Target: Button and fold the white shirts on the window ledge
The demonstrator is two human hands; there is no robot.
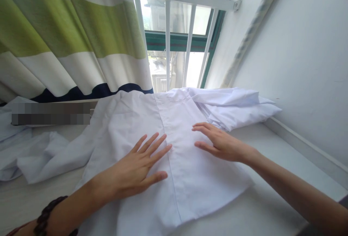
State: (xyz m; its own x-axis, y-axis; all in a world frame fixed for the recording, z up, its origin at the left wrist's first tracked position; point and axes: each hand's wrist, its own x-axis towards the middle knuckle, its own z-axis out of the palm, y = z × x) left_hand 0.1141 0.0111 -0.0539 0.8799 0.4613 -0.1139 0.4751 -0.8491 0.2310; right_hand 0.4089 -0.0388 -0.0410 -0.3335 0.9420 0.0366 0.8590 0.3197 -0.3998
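Note:
A white long-sleeved garment (pixel 201 178), which looks like a shirt or coat, lies spread out with its front placket running down the middle. One sleeve (pixel 73 152) trails off to the left; the other (pixel 239 109) lies bunched at the upper right. My left hand (pixel 141 167) is over the garment just left of the placket, fingers spread and palm down. To the right of the placket, my right hand (pixel 220 140) hovers over or rests on the cloth with fingers apart; contact cannot be made out. Neither hand grips anything.
A striped green and white curtain (pixel 108 29) hangs at the back left. Behind the garment stand white window bars (pixel 168 44). A white wall (pixel 304 62) rises on the right above the pale surface (pixel 272 156). A blurred-out patch (pixel 50 114) covers something at the left.

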